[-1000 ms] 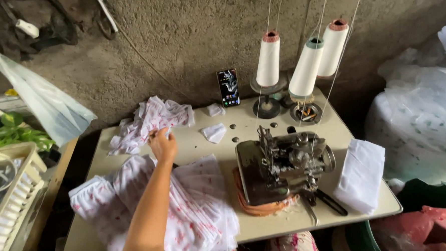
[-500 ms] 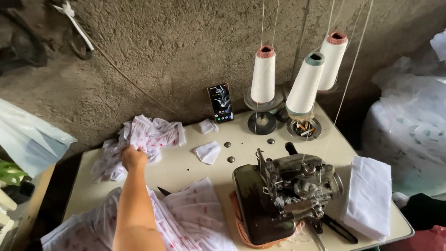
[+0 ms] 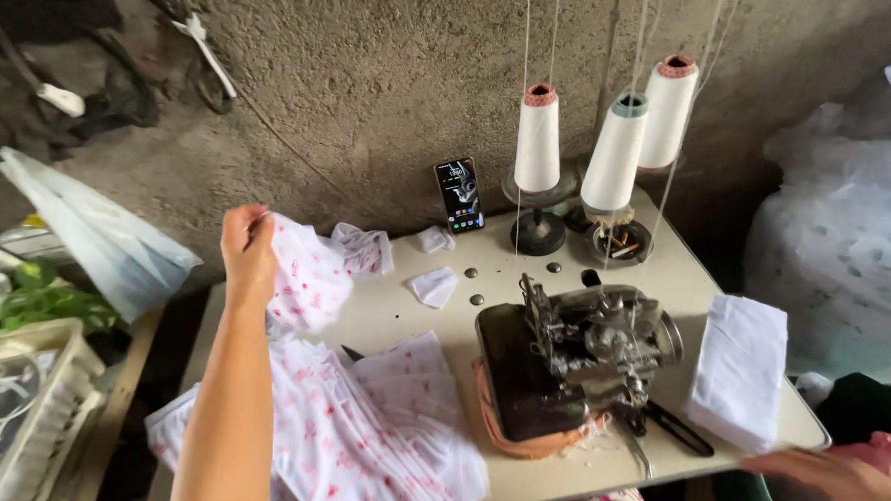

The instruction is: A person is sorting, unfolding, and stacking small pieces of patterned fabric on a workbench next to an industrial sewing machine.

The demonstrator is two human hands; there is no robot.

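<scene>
Here, nearest me, my right hand (image 3: 856, 491) sits low at the bottom right corner, just off the table (image 3: 382, 323) edge; its fingers are blurred and I cannot tell whether they are closed or loose. Across the near left of the table lies a pile (image 3: 377, 433) of white cloth with pink print, spilling over the front edge. My left forearm runs up over it, and my left hand (image 3: 247, 252) is raised above the table's left side, fingers pinched on a printed piece (image 3: 309, 275) that hangs from them down toward the pile. To the right stands the dark sewing machine (image 3: 571, 351), with a folded white stack (image 3: 741, 369) beside it. Farther back lie small scraps (image 3: 432, 285), then a phone (image 3: 460, 194) propped against the wall, and three thread cones (image 3: 615, 148) on their stands
</scene>
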